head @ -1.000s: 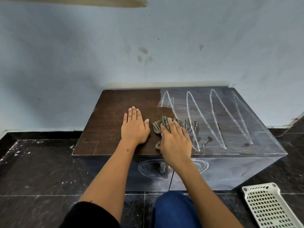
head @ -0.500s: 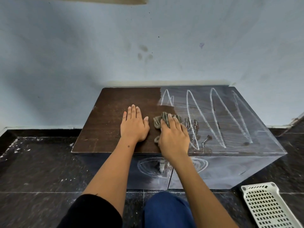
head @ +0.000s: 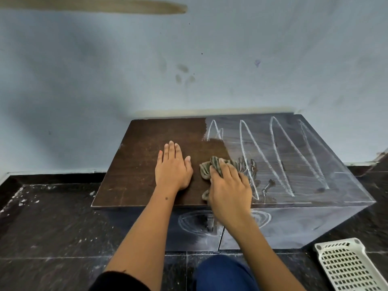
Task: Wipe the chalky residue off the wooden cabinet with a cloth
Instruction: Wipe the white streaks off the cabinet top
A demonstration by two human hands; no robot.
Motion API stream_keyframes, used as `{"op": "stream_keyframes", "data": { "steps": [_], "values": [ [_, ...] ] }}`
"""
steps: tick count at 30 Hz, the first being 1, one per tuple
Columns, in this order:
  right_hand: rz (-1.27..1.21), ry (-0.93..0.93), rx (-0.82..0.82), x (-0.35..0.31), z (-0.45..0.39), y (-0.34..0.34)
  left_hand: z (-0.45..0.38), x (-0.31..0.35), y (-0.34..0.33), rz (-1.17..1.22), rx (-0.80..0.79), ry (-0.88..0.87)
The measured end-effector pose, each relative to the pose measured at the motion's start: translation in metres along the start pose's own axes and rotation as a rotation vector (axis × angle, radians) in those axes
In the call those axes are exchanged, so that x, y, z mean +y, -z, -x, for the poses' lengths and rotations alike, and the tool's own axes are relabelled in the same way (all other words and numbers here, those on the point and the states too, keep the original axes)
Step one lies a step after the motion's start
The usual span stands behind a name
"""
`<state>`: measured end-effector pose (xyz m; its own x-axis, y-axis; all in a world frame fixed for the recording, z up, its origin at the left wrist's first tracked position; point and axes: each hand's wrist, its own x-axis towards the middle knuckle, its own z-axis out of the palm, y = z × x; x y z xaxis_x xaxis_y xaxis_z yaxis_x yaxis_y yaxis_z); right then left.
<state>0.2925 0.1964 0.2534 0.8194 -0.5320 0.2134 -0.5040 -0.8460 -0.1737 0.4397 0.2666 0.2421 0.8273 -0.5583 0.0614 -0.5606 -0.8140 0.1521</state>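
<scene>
Sliding farther right into chalk (head: 279,152), right hand (head: 230,190) gripping cloth (head: 212,166), left hand (head: 173,166) bracing flat on cabinet (head: 136,164); pressing firmly, overlapping strokes.

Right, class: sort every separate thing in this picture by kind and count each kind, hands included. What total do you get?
Hands: 2, left hand flat on the top, right hand pressing the cloth
Cloths: 1, striped cloth
Cabinets: 1, wooden cabinet
Baskets: 1, white plastic basket
Total: 5

Left hand (head: 173,169) flat, fingers (head: 171,149) straight; right hand (head: 230,191) apparently curled, pressing down.
</scene>
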Motion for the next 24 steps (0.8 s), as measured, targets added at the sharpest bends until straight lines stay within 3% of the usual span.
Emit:
{"op": "stream_keyframes", "data": {
  "steps": [6, 14, 21, 24],
  "values": [
    [-0.053, 0.063, -0.092, -0.004, -0.091, -0.005, 0.001, 0.0, 0.003, -0.006, -0.009, -0.008],
    [-0.066, 0.041, 0.1, 0.002, -0.008, -0.009, -0.001, -0.001, -0.001, -0.006, 0.003, -0.001],
    [-0.09, 0.051, -0.056, -0.004, -0.093, -0.007, 0.001, 0.0, 0.002, -0.001, 0.016, -0.007],
    [-0.063, 0.035, -0.055, -0.003, -0.082, -0.011, 0.0, 0.0, 0.002, 0.005, 0.021, -0.006]
  ]
}}
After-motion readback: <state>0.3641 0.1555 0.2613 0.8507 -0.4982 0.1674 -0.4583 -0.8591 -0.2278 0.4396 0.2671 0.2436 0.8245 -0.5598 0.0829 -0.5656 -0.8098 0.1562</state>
